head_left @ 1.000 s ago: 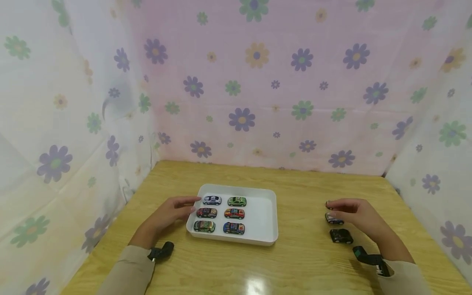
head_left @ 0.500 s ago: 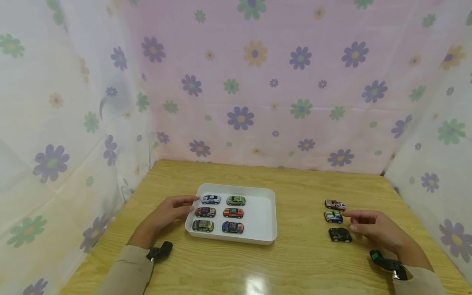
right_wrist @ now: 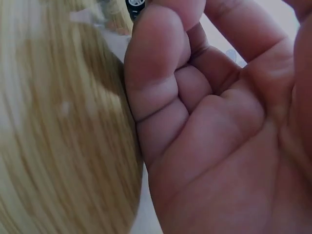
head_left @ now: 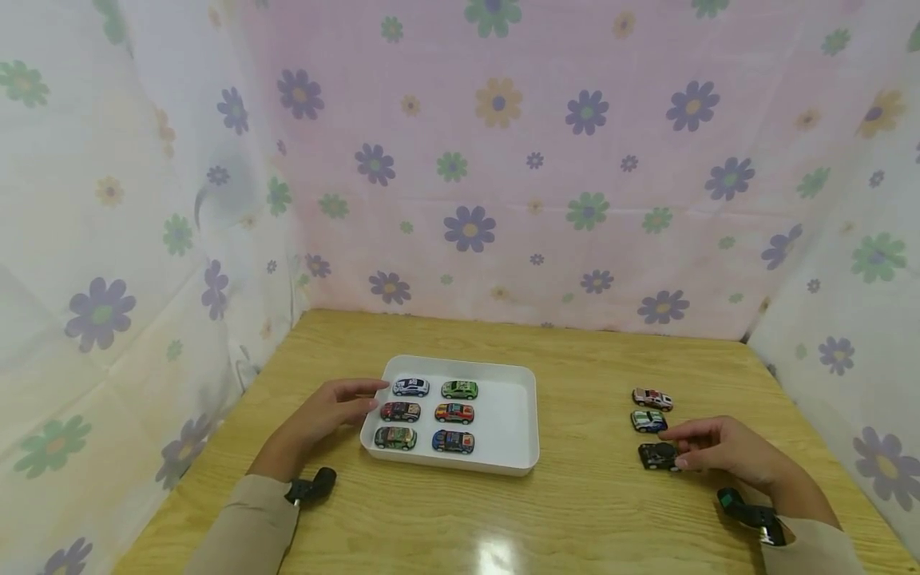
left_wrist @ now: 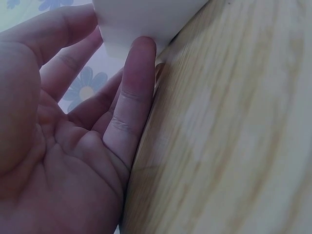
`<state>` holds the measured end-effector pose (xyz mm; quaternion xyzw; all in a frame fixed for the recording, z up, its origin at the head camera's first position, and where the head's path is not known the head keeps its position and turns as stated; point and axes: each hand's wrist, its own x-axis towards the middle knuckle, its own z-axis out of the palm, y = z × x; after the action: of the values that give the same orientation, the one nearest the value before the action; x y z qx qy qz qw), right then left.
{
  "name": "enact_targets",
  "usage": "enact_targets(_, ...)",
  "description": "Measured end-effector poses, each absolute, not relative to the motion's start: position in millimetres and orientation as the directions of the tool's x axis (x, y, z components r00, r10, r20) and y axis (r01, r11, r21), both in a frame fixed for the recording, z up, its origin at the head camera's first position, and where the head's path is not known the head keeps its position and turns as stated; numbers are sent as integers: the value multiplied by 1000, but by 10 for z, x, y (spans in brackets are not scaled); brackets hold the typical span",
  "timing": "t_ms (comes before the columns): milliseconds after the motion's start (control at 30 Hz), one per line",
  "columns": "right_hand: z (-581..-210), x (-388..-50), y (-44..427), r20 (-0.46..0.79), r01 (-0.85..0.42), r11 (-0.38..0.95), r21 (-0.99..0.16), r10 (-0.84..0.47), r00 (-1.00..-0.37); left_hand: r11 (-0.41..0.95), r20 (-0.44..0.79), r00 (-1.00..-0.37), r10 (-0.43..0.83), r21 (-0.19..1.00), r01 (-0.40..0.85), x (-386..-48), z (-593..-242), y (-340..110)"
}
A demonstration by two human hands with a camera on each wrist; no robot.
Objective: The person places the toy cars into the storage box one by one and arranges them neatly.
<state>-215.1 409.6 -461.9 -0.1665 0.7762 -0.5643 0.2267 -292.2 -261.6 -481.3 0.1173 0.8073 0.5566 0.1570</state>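
Observation:
My left hand [head_left: 327,415] rests at the left side of a white tray [head_left: 503,465], its fingers touching the outer wall; the left wrist view shows fingertips against that wall. The tray holds several toy cars in two columns, such as a green one [head_left: 459,390] and a blue one [head_left: 453,442]. My right hand [head_left: 736,455] pinches the right end of a black toy car [head_left: 654,456] on the table, thumb on the near side and forefinger on the far side. In the right wrist view, curled fingers hide most of the car.
Beyond the black car stand a white-and-green toy car [head_left: 648,422] and a white-and-red toy car [head_left: 652,398]. The wooden table [head_left: 582,511] is enclosed by flowered cloth [head_left: 539,184] at the back and both sides.
My right hand has drawn back from the white cars at the far right and come down to the black car. The left hand and tray have stayed put.

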Motion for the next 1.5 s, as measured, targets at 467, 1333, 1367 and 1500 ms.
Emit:
enact_targets(467,-4591,-2195,4018,-125,-97,365,-926,-539,-833,352,-108,-924,366,936,30,-2901,-4802,-2613)
enact_targets(1333,-4487,-2170,3819,-25,-160,530,-833,-325,-946,367,-117,-929,352,930,22,-2905,-4782,-2588)
enact_targets(1367,-4478,-2174,3801,-22,-162,538,-827,-320,-947,365,-117,-927,356,931,23,-2906,-4780,-2591)
enact_targets(1500,-4461,-2193,3717,-10,-165,555,-815,-298,-955,364,-110,-925,363,931,32,-2905,-4783,-2603)
